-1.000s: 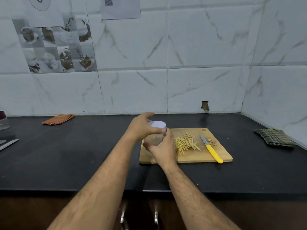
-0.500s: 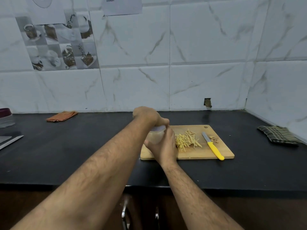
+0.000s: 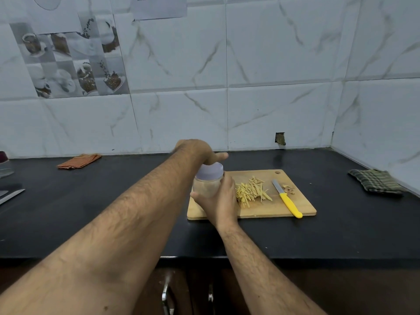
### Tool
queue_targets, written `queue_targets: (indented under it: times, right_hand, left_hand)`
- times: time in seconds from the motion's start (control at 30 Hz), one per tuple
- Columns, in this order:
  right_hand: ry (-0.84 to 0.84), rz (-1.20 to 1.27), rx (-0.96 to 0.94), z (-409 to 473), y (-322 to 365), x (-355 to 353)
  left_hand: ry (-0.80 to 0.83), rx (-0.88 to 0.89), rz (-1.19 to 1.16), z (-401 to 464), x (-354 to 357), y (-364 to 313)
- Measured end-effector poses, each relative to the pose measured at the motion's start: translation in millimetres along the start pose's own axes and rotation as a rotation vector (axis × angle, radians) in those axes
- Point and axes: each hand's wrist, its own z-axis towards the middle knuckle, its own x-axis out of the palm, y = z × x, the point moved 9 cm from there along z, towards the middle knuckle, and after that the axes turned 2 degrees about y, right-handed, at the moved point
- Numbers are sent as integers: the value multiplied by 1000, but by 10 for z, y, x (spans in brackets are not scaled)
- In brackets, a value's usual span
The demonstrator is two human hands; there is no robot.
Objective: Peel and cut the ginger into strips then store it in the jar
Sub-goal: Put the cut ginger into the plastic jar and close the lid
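Note:
A small clear jar with a pale lilac lid is held over the left end of the wooden cutting board. My right hand grips the jar's body from the near side. My left hand sits on top of the lid and holds it from above, with its far fingers hidden. A pile of thin ginger strips lies on the board just right of the jar. A knife with a yellow handle lies further right, beside a few peel scraps.
The board lies on a black counter against a white tiled wall. An orange cloth lies at the back left and a green checked cloth at the right corner. A steel blade and a container show at the far left edge.
My left hand moved from beside the lid onto its top and has turned there. The right hand keeps its hold on the jar. The camera has tilted slightly.

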Motion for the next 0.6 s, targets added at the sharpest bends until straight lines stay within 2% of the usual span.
queue_targets:
  times: [0.07, 0.17, 0.27, 0.43, 0.5, 0.6]
  right_hand:
    - [4, -12, -6, 5, -7, 9]
    - [8, 21, -16, 9, -22, 19]
    - [36, 41, -1, 0, -32, 21]
    - [14, 57, 9, -21, -34, 7]
    - [9, 45, 14, -18, -30, 5]
    - [16, 24, 13, -26, -13, 10]
  left_hand:
    - [2, 136, -43, 45, -26, -94]
    - [137, 356, -95, 24, 53, -214]
    - [101, 385, -17, 35, 79, -185]
    - [-70, 371, -160, 42, -126, -150]
    - [-119, 387, -321, 57, -234, -116]
    - [-121, 354, -745, 160, -236, 58]
